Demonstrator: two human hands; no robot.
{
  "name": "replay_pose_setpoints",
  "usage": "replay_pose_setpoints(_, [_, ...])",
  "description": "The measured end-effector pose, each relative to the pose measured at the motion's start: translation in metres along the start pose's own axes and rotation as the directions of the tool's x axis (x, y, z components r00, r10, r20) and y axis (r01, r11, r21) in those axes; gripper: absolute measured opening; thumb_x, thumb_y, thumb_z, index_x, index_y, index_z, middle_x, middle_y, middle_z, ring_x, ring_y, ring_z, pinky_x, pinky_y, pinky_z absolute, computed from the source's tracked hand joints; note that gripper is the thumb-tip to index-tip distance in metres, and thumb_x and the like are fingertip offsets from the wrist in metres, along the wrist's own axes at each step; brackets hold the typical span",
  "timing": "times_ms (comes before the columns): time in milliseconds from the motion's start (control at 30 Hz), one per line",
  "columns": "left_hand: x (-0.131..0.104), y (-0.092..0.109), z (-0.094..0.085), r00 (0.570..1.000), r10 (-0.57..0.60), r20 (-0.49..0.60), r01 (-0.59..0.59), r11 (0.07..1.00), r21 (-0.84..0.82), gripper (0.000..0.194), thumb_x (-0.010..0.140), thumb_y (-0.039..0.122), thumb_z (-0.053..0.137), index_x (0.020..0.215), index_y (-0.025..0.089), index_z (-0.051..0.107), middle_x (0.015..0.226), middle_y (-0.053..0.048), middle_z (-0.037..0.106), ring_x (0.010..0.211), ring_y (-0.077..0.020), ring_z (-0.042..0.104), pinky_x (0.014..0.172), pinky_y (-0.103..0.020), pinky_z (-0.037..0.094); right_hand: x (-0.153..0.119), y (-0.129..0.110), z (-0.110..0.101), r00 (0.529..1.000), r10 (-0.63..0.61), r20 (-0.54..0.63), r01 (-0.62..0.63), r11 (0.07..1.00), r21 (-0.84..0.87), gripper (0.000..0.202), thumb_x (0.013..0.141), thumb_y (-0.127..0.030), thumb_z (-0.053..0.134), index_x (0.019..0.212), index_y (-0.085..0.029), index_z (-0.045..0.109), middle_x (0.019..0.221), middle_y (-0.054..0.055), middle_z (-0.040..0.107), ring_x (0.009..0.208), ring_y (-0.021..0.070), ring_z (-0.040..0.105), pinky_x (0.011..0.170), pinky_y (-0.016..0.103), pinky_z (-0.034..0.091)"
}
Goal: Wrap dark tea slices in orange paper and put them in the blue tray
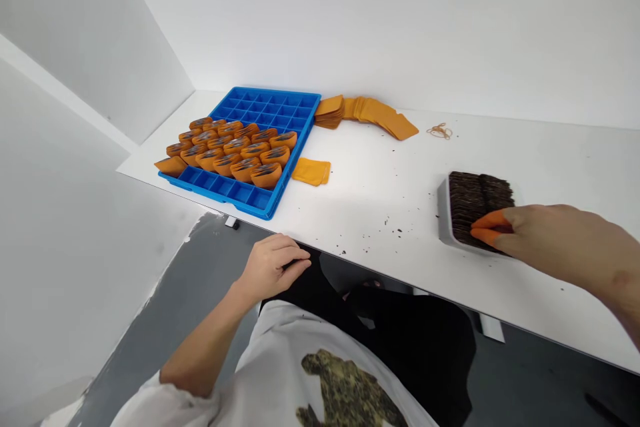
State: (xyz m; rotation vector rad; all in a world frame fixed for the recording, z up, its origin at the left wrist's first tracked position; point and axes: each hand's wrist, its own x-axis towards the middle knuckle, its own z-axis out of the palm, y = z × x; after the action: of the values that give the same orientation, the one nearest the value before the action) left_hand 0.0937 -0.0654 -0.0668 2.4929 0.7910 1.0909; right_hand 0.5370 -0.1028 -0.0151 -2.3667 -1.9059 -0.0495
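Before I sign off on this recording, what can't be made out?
All in the head view:
- Whether the right hand holds any dark sheets: its own fingers hide the contact.
- Left hand's palm: hidden by its back.
- Container's near right corner: behind the right hand.
- Right forearm: cut off by the right edge.
- Dark specks: too small to identify.

Right hand touching dark strips in white tub, left hand empty, blue tray

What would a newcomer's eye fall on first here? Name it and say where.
Probably the bright blue divided tray on the left of the white table, its middle rows holding orange packets. Next, at the right, the right hand, its orange-covered fingertips at the dark pieces in a pale box.
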Motion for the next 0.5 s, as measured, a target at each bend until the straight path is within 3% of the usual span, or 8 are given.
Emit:
replay_pose_setpoints(100, [-0.001,0.000,-0.001,1.000,-0.006,-0.003,0.006,1.000,0.003,0.004,0.102,0.021,0.076,0.100,0.023,0.079,0.085,-0.004,0.083,0.077,-0.0193,0.078,0.071,-0.032,0.063,0.010,0.005,-0.001,0.998,0.016,0.055,-0.014,1.000,-0.025,0.024,0.089,-0.041,0.067,0.094,-0.033,0.089,0.096,0.011,0.081,0.080,0.0282,0.065,0.070,0.044,0.047])
replay_pose_setpoints(267, [-0.001,0.002,-0.003,1.000,-0.005,-0.002,0.005,1.000,-0.007,0.004,0.101,0.021,0.077,0.100,0.023,0.080,0.084,-0.005,0.082,0.075,-0.0184,0.076,0.069,-0.030,0.063,0.020,-0.006,-0.019,0.937,0.136,0.321,-0.095,0.986,-0.140,0.031,0.092,-0.037,0.068,0.113,-0.035,0.091,0.105,0.011,0.085,0.083,0.0296,0.069,0.070,0.042,0.048])
replay_pose_setpoints(500, [0.004,0.001,-0.003,0.999,0.015,0.034,-0.016,1.000,0.014,0.007,0.099,0.015,0.078,0.100,0.022,0.079,0.085,-0.003,0.081,0.073,-0.0162,0.075,0.068,-0.028,0.060,0.012,-0.018,-0.025,0.915,0.126,0.383,-0.052,0.979,-0.196,0.039,0.091,-0.034,0.064,0.121,-0.037,0.089,0.115,0.005,0.084,0.097,0.0312,0.072,0.075,0.040,0.050])
